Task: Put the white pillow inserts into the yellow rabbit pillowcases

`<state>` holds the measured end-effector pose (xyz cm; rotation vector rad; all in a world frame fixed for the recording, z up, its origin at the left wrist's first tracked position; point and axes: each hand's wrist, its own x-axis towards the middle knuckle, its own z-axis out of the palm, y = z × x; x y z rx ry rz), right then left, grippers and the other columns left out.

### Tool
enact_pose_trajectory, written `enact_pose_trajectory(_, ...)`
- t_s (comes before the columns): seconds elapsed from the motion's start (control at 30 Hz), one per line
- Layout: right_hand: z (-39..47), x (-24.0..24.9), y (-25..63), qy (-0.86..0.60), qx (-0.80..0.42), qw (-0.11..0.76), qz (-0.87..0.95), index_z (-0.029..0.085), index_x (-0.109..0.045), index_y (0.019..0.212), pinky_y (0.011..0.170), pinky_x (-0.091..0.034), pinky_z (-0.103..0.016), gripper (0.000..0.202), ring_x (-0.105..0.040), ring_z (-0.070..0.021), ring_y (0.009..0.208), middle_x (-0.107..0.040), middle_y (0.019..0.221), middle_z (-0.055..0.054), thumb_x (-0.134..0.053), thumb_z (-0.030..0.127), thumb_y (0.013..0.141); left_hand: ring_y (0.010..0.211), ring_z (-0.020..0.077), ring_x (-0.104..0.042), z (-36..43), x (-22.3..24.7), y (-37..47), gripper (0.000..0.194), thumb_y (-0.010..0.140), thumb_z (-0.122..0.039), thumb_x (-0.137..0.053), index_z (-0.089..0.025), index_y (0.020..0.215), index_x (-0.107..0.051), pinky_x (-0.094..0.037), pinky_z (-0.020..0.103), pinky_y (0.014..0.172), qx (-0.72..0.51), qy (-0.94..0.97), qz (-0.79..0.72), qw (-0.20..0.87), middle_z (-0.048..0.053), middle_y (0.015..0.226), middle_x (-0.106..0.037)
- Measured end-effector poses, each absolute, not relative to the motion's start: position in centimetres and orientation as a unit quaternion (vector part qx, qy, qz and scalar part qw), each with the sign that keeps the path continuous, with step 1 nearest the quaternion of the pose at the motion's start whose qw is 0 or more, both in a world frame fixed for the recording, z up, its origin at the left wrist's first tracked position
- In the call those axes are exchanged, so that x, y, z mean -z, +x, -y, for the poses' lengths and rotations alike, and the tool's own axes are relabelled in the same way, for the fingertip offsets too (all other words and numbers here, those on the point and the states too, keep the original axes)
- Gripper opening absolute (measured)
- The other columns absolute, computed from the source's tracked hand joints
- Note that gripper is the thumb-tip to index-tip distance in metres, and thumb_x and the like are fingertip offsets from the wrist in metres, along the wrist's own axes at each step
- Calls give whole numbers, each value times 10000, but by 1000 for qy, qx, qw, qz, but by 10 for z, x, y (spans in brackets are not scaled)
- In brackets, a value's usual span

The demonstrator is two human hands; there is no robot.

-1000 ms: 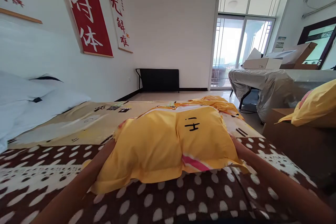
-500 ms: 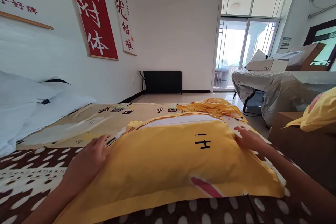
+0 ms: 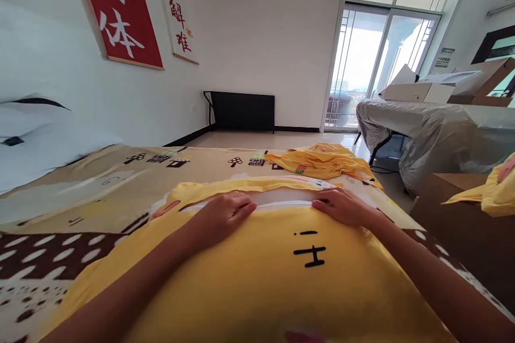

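A yellow pillowcase [image 3: 249,273] printed with "Hi" lies before me on the bed, with a white pillow [image 3: 281,196] showing through its open far side. My left hand [image 3: 223,217] is closed over the opening's edge left of the middle, its fingertips partly hidden in the cloth. On the right part of the same edge, my right hand [image 3: 344,206] bends its fingers around the fabric. The far flap of the opening, with a printed white figure, lies just beyond both hands.
A patterned sheet [image 3: 120,187] covers the bed. Crumpled yellow cloth [image 3: 325,161] lies at its far edge. White pillows [image 3: 52,139] rest at left. To the right stand a cardboard box [image 3: 454,214] with yellow cloth on it and a plastic-covered table [image 3: 434,128] bearing boxes.
Both hands have moved from the pillowcase's sides inward to its far opening edge. The pillowcase now sits nearer to me, and the view has tilted down.
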<state>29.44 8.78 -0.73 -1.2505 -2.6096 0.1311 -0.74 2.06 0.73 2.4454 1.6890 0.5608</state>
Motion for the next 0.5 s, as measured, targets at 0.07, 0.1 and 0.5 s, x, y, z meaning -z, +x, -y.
enact_pose_trajectory(0.07, -96, 26, 319, -458, -80, 58, 883, 209, -664, 818, 720, -389, -302, 559, -586, -208, 796, -667, 828, -67, -261, 579, 928, 684, 186, -573, -18, 13, -39, 510, 894, -536, -277, -196, 667, -583, -414, 262, 641, -207, 747, -629, 57, 24, 690, -638)
enact_pose_trajectory(0.1, -99, 36, 327, -469, -102, 34, 877, 204, -667, 835, 735, -394, -309, 594, -590, -217, 813, -668, 836, -78, -231, 597, 925, 634, 179, -559, -17, 25, -53, 523, 883, -557, -284, -198, 629, -566, -402, 254, 598, -215, 720, -655, 78, 14, 629, -618)
enact_pose_trajectory(0.5, -137, -9, 296, -408, -57, -125, 903, 168, -670, 709, 615, -374, -310, 477, -593, -227, 700, -645, 747, -111, -383, 504, 890, 609, 159, -560, -26, 60, -70, 501, 877, -546, -332, -215, 582, -565, -362, 252, 594, -197, 707, -672, 97, -4, 603, -610)
